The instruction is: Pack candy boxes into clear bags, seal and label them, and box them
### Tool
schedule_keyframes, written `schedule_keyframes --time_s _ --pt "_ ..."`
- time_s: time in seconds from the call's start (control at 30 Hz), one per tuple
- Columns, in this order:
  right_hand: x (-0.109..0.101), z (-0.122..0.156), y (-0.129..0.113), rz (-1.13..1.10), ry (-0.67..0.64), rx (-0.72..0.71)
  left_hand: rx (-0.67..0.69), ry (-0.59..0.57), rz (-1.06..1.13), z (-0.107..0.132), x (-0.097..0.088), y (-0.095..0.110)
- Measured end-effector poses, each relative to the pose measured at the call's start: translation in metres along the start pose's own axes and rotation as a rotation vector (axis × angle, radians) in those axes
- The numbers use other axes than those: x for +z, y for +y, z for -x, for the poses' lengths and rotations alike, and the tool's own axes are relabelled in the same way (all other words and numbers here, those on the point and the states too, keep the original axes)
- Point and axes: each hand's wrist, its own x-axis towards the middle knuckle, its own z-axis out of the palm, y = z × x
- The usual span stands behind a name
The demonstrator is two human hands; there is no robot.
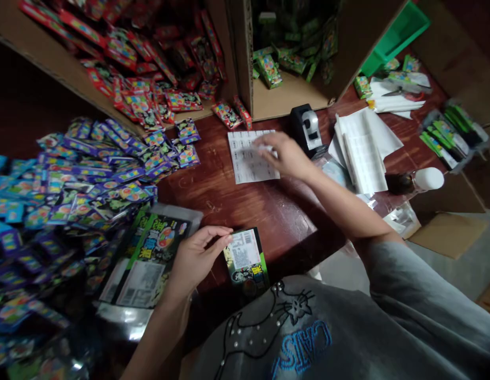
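Observation:
My left hand [197, 256] rests its fingertips on the left edge of a small green and black packet [247, 261] that lies on the dark red table [245, 208] and bears a white label. My right hand [286, 153] reaches forward over a white sheet of labels [248, 158], its fingers pinched at the sheet's right edge. What they pinch, if anything, is too small to make out. A stack of larger green packets in clear wrap [150, 258] lies just left of my left hand.
A big heap of blue packets [70, 184] covers the left side. Cardboard boxes hold red packets [150, 58] and green packets [288, 53]. A black and silver tape dispenser [308, 129], more white label sheets [363, 148] and a tray of green packets [450, 132] lie to the right.

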Motion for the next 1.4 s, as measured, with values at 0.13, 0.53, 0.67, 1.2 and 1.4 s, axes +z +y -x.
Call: schedule_keyframes --time_s 0.13,0.53,0.67,1.2,1.4 --pt "-0.032 -0.076 0.056 0.440 -0.159 0.210 0.024 -0.068 -0.030 -0.016 0.010 0.000" --pt "-0.035 -0.100 0.069 0.507 -0.365 0.122 0.522 -0.069 -0.718 -0.110 0.036 0.053" --pt "-0.035 -0.088 0.055 0.512 -0.311 0.139 0.410 -0.046 -0.851 -0.160 0.056 0.058" --pt "-0.029 0.044 -0.039 -0.503 -0.407 -0.160 0.231 -0.180 -0.617 -0.044 0.005 0.034" --pt "0.025 0.053 -0.049 -0.748 -0.395 -0.094 0.027 -0.129 -0.127 -0.010 -0.005 0.033"
